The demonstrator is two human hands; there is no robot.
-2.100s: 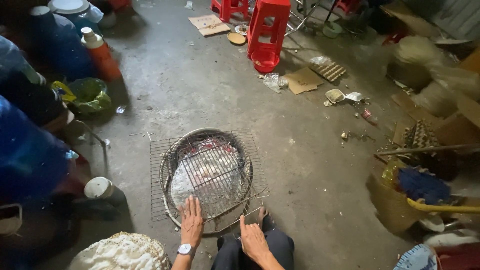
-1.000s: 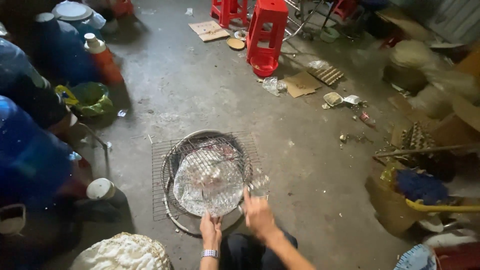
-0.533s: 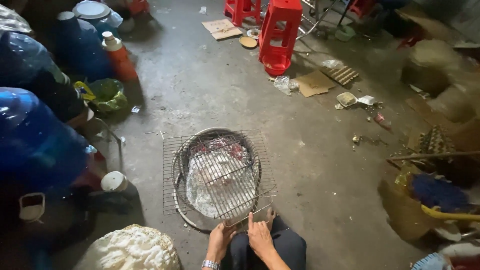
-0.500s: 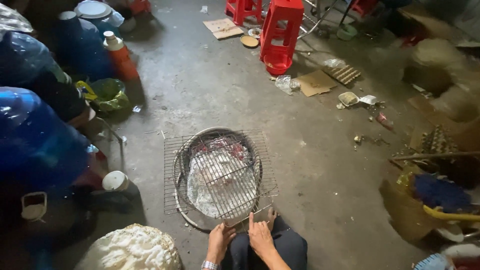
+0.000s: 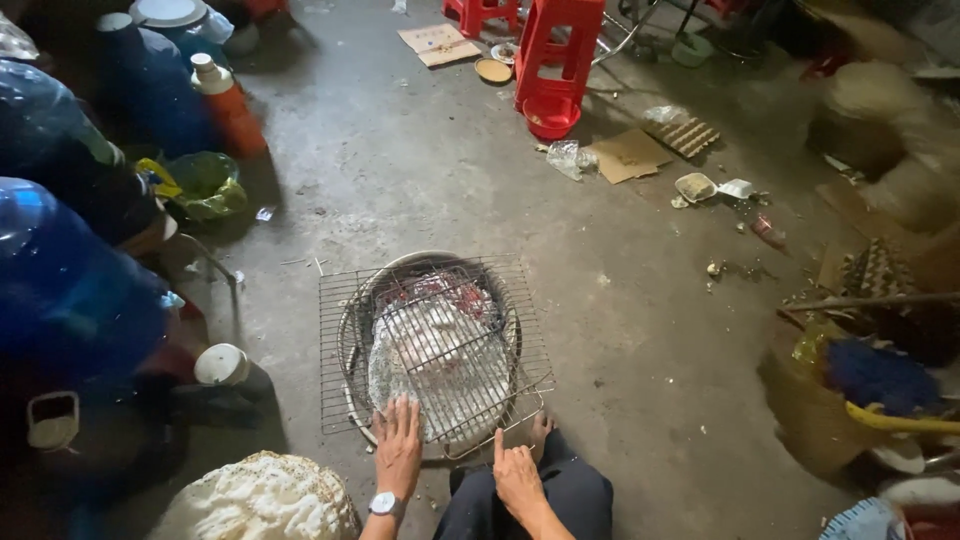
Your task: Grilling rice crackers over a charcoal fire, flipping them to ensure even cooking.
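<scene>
A round metal basin (image 5: 352, 330) full of grey ash and glowing coals sits on the concrete floor, with a square wire grill rack (image 5: 335, 350) laid over it. My left hand (image 5: 398, 450), a watch on its wrist, lies flat with fingers spread on the near edge of the rack. My right hand (image 5: 517, 478) hovers palm down just below the rack's near right corner, fingers together and thumb out, above my dark trouser knee (image 5: 570, 495). Neither hand holds anything.
Big blue water jugs (image 5: 70, 290) and an orange bottle (image 5: 228, 105) line the left. A white lumpy sack (image 5: 260, 500) lies at bottom left. Red plastic stools (image 5: 560, 50), cardboard scraps and litter are beyond; baskets and clutter crowd the right.
Both hands were together at the rack's near edge half a second ago; now they have spread apart, the left flat on the rack, the right beside its corner.
</scene>
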